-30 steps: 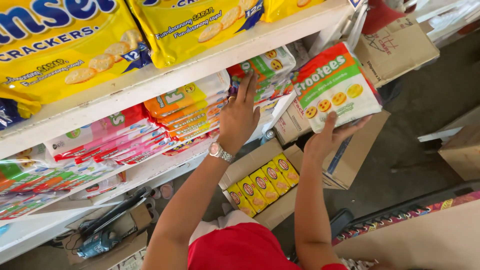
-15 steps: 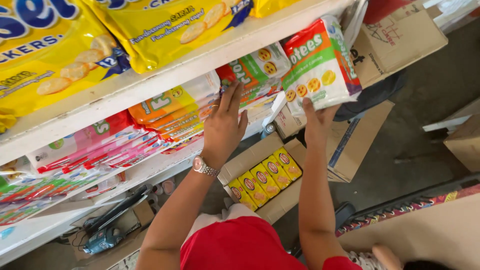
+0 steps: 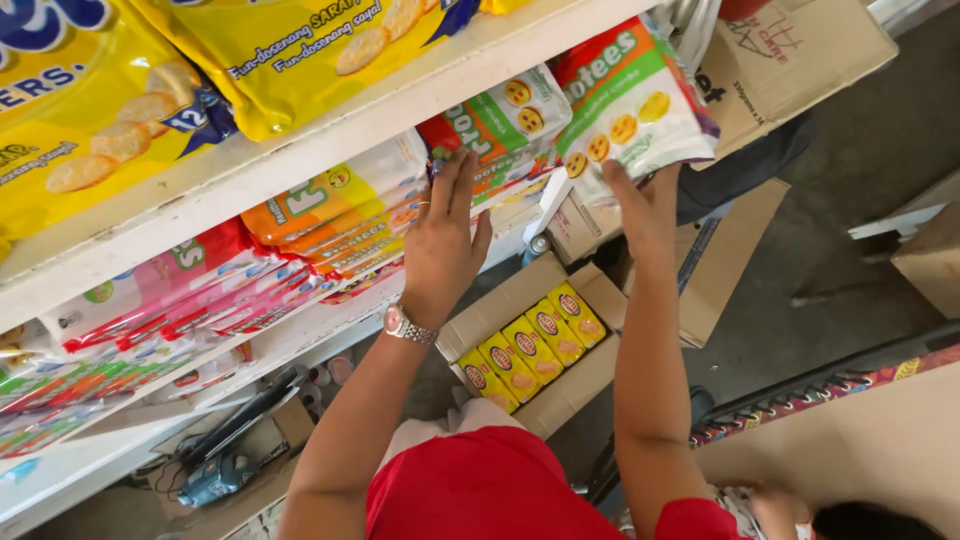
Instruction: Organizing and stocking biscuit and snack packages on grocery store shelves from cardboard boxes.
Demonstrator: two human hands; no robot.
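Observation:
My right hand (image 3: pixel 645 205) holds up a snack bag (image 3: pixel 632 105), red, green and white with round yellow smiling biscuits, at the right end of the middle shelf. My left hand (image 3: pixel 440 245), a watch on its wrist, lies flat with spread fingers against a like green-and-red bag (image 3: pixel 500 120) stacked on that shelf. Orange packs (image 3: pixel 330 205) lie left of it.
Yellow cracker bags (image 3: pixel 90 110) fill the top white shelf (image 3: pixel 330 130). Pink packs (image 3: pixel 190 285) line the middle shelf. An open carton of yellow packets (image 3: pixel 525 345) sits on the floor below. More cardboard boxes (image 3: pixel 790 55) stand to the right.
My right hand has carried the bag up and left toward the shelf end. My left hand has stayed pressed on the stacked bags.

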